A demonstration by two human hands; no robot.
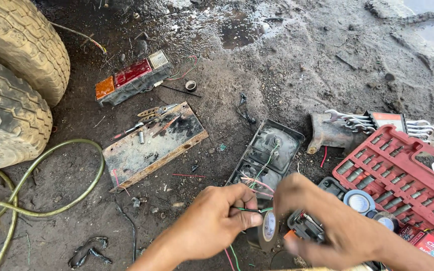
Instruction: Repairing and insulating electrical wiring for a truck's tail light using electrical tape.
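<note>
Tyres [11, 80] fill the upper left of the frame, with a green hose [56, 200] curling below them on muddy ground. At right lies a red socket set [398, 175], wrenches [377, 122] just above it. A metal plate [154, 143] sits left of centre, a tail lamp [131, 78] above it. A black lamp housing [267, 153] lies at centre. At lower centre, the left hand [212, 223] pinches thin wires [249, 210], fingers closed tight on them. A tape roll [266, 230] hangs just beside them. The right hand [327, 221] is blurred; I cannot tell its grip.
</note>
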